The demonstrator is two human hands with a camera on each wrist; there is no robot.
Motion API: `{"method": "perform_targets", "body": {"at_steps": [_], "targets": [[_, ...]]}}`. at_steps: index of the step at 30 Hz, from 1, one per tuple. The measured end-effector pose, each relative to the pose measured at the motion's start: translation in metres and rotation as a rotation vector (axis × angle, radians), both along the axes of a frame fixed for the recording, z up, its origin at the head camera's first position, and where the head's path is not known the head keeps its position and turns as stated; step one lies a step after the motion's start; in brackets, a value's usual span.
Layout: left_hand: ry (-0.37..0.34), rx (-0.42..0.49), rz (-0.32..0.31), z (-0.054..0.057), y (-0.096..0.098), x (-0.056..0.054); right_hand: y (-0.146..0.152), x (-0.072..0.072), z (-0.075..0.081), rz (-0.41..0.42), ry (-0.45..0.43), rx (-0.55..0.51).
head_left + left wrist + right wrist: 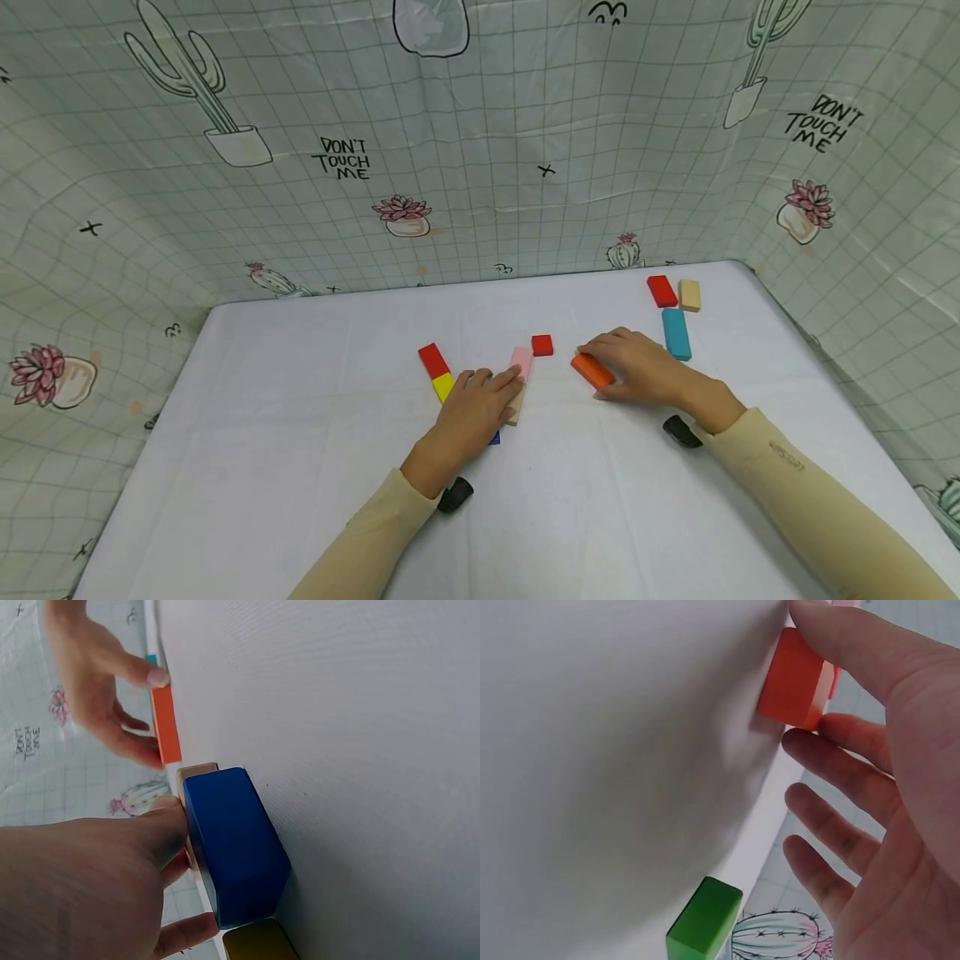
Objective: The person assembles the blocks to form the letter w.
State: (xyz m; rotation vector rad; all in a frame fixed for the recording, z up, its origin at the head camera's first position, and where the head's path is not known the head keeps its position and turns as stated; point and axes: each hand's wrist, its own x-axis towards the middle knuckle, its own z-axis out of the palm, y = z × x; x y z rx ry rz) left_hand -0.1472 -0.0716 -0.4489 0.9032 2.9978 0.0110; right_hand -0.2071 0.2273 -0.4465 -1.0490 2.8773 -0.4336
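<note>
My right hand (645,367) pinches an orange block (592,370) between thumb and fingers, low over the white table. In the right wrist view, the other fingers are spread. My left hand (468,412) lies over a V of blocks, its fingers relaxed. Its fingers reach the pink block (521,360), with the thumb at the natural wood block (516,408) just below. Also in the V are a red block (433,361), a yellow block (444,387) and a blue block (234,844), which the left hand mostly hides from above.
A small red block (542,345) sits just right of the pink one. Farther right are another red block (662,291), a wood block (690,295) and a light-blue block (677,334). A green block (705,919) shows in the right wrist view. Patterned cloth (480,167) rises behind the table.
</note>
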Motion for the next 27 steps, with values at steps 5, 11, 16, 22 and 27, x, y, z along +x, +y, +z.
{"method": "perform_targets", "body": {"at_steps": [5,11,16,22,27], "targets": [[-0.005,-0.002,0.001,0.001,0.0,0.001,-0.002,-0.005,0.002,0.023,0.002,0.008],[-0.008,0.002,-0.001,0.001,0.0,0.001,-0.007,-0.008,0.002,0.025,0.002,0.02],[0.0,-0.016,-0.003,0.002,0.0,0.001,-0.012,-0.009,0.002,0.015,0.008,0.04],[-0.006,-0.026,0.004,0.003,0.0,0.001,-0.018,-0.011,0.004,0.022,0.016,0.043],[-0.005,-0.026,0.006,0.002,0.0,0.0,-0.022,-0.013,0.004,0.02,0.011,0.052]]}}
